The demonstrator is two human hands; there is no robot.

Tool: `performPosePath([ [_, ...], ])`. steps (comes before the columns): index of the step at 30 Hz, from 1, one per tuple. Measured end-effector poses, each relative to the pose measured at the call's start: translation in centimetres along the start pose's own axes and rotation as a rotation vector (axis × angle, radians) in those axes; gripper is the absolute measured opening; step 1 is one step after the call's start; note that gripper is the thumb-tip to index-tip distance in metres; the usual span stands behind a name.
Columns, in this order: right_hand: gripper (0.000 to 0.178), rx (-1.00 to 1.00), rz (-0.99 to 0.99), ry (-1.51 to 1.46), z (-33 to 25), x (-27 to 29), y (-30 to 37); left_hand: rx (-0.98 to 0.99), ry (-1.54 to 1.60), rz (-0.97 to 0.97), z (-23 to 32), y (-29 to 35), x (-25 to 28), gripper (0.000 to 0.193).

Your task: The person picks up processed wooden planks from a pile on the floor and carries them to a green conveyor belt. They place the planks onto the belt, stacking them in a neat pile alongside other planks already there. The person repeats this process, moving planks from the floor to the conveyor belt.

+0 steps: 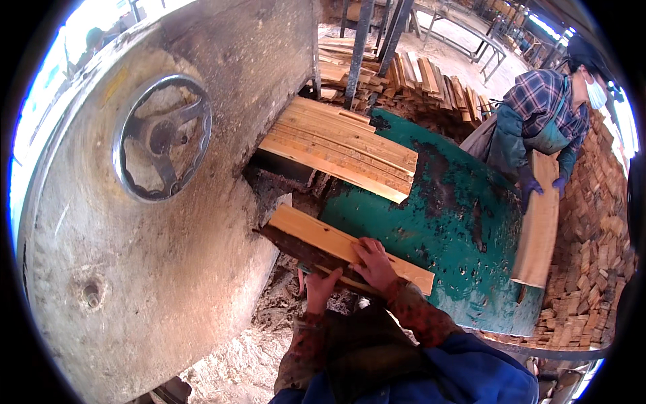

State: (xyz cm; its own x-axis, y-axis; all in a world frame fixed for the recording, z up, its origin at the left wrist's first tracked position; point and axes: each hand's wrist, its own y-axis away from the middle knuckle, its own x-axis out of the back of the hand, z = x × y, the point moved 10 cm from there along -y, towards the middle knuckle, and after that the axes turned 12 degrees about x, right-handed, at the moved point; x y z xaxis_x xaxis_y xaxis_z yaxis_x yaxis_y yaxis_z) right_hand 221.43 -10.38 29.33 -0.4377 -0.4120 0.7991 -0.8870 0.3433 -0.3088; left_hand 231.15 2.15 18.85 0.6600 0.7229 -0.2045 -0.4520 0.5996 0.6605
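Note:
A long piece of wood (313, 232) with a pale sawn face and a dark bark side lies slantwise in front of me, its right end over the green metal table (370, 212). My left hand (320, 291) is closed on its near bark edge, the fingers partly hidden. Farther right, my right hand (374, 264) grips the same piece, fingers over the pale face. Beyond it, a stack of sawn boards (343, 149) juts out from beside the large worn machine panel (222, 249).
A handwheel (161, 138) is on the panel at left. At right a co-worker (538, 114) in gloves holds a wide board (538, 222) at the table's far side. Piled wood pieces (585, 269) stand behind that board; more boards (431, 77) lie at the back. Sawdust (235, 363) covers the floor.

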Motion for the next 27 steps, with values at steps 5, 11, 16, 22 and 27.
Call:
performPosePath([
  [5, 0.055, -0.015, -0.02, -0.023, -0.8, 0.7, 1.2, -0.11, 0.085, -0.016, -0.3, 1.3, -0.4, 0.035],
  [11, 0.053, -0.006, 0.023, 0.003, -0.9, 1.0, 1.3, -0.039, 0.016, -0.023, -3.0, -1.0, 0.6, 0.081],
  [16, 0.053, -0.018, 0.034, -0.006, -1.0, 1.0, 1.2, -0.061, 0.059, 0.012, -3.4, -1.1, 1.1, 0.078],
  [22, 0.054, -0.02, 0.044, 0.007, -0.8, 1.0, 1.4, -0.03, -0.133, 0.024, -3.2, -1.0, 1.0, 0.061],
  [27, 0.054, -0.031, 0.045, 0.016, -0.6, 0.9, 1.7, -0.11, 0.0, 0.038, -0.6, 1.1, 0.0, 0.041],
])
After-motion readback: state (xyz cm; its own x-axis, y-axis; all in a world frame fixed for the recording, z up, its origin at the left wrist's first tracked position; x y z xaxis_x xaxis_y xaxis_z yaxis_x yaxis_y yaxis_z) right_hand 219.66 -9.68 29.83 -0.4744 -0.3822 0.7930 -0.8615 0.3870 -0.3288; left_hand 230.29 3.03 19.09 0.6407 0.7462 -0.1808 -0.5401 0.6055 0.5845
